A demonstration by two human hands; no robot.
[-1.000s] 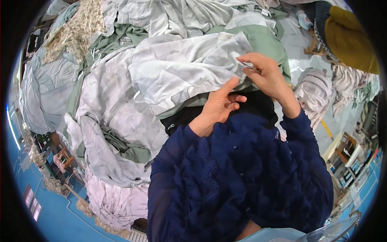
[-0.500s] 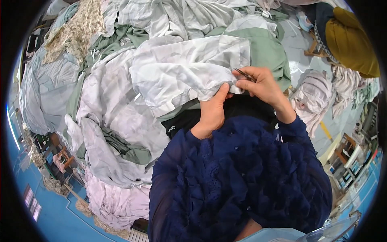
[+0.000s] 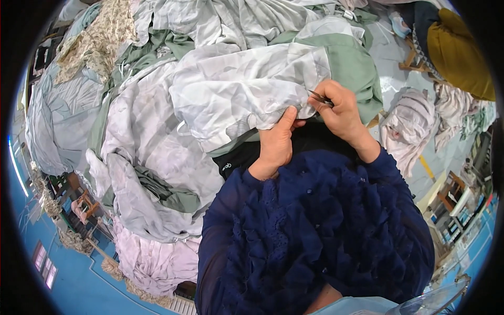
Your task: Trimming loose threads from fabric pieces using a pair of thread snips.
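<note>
A: Recorded what first, by size?

B: Noted a broad heap of pale fabric [image 3: 152, 121], in loose folds at left. Next, noted a navy ruffled top [image 3: 315, 210]. Found the whitish cloth [image 3: 236, 79] directly ahead of the top, apparently for close reach. Saw green cloth [image 3: 354, 68] past its right end; could not tell whether joined or merely underneath. Saw black cloth [image 3: 315, 137] below the near edge.

A: Found held how?

B: Found the left hand [image 3: 275, 144] pinching the whitish cloth's near edge, thumb uppermost; judged so placed to keep the edge steady. Found the right hand [image 3: 344, 113] closed around a dark pointed tool [image 3: 317, 96], just right of the left thumb. Judged gripped short, near the points, likely for fine control.

A: Confirmed contact with the cloth?

B: Could not confirm; saw the points beside the edge only. Could not tell whether parted or together.
</note>
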